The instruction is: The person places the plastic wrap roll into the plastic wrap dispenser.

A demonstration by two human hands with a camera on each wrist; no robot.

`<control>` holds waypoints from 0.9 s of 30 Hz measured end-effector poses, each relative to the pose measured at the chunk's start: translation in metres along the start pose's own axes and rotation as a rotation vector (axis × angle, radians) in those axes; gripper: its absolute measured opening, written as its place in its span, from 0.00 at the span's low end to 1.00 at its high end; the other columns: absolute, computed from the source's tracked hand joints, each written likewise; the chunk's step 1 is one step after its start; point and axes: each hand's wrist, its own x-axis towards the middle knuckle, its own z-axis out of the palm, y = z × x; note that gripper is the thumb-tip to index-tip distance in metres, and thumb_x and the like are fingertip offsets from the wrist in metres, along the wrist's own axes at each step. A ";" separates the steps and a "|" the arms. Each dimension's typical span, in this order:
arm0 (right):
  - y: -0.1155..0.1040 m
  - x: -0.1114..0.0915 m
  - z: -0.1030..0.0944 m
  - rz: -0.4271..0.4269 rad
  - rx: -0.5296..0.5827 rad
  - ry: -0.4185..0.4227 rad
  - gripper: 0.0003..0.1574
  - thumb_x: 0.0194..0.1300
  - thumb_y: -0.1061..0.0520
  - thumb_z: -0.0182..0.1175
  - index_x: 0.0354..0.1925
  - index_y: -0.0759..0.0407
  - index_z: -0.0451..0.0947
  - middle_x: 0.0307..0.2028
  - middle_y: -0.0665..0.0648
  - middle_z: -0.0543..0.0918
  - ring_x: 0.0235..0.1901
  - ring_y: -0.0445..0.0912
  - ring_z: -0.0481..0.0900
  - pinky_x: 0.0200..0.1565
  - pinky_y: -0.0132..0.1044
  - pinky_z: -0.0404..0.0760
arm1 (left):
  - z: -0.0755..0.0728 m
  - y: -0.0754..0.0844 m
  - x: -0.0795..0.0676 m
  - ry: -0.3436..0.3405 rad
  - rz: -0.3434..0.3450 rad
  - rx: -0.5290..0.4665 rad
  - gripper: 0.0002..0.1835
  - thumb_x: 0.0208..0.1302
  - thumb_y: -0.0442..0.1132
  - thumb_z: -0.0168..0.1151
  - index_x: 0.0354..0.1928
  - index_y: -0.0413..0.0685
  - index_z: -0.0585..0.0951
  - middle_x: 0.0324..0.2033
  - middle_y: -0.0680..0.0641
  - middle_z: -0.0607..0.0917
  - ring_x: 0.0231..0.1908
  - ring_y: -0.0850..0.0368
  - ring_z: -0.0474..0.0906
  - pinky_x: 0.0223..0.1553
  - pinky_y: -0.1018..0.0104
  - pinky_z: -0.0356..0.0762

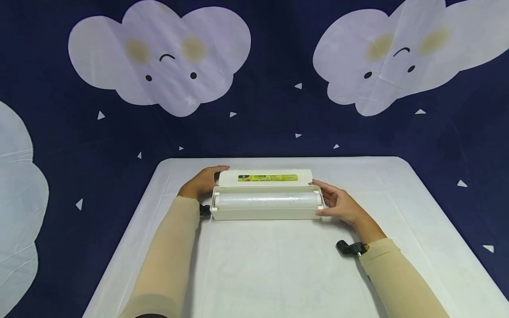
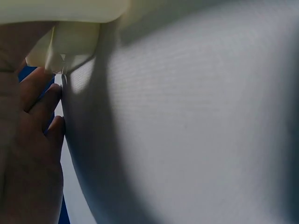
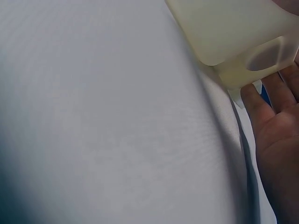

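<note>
A white cling film box (image 1: 266, 214) lies lengthwise on the table, its top off. Inside it sits a roll of clear cling film (image 1: 266, 201). Right behind stands the pale lid (image 1: 266, 173) with a green label. My left hand (image 1: 203, 181) is at the lid's left end, one finger reaching along its back edge; the thumb is hidden from the head view. Loosely extended fingers (image 2: 44, 105) show in the left wrist view. My right hand (image 1: 339, 203) holds the box's right end, thumb at the front corner, fingertips by the lid's right corner.
A white cloth covers the table (image 1: 270, 269). Beyond its far edge hangs dark blue fabric (image 1: 274, 128) with cloud faces and small triangles. A black wrist camera (image 1: 350, 248) juts from the right wrist, and another (image 1: 204, 210) shows beside the box's left end.
</note>
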 end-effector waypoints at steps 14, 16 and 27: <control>0.002 0.000 0.000 -0.001 0.025 0.003 0.69 0.45 0.77 0.80 0.81 0.67 0.57 0.79 0.69 0.57 0.77 0.60 0.56 0.69 0.35 0.66 | 0.005 0.000 -0.004 0.059 -0.002 -0.065 0.43 0.49 0.38 0.87 0.70 0.58 0.81 0.69 0.49 0.77 0.73 0.49 0.64 0.74 0.46 0.58; 0.002 0.000 0.000 -0.001 0.024 -0.002 0.69 0.46 0.77 0.80 0.81 0.67 0.57 0.79 0.69 0.57 0.77 0.59 0.57 0.69 0.35 0.67 | 0.006 -0.001 -0.004 0.064 -0.009 -0.089 0.42 0.48 0.36 0.87 0.69 0.58 0.82 0.69 0.51 0.77 0.73 0.50 0.64 0.74 0.47 0.58; 0.001 -0.001 0.000 -0.014 0.033 0.002 0.69 0.46 0.77 0.79 0.80 0.69 0.56 0.78 0.69 0.59 0.76 0.55 0.61 0.69 0.36 0.67 | 0.004 -0.003 -0.004 0.093 -0.010 -0.267 0.44 0.43 0.33 0.88 0.68 0.51 0.82 0.64 0.49 0.81 0.68 0.49 0.69 0.72 0.49 0.62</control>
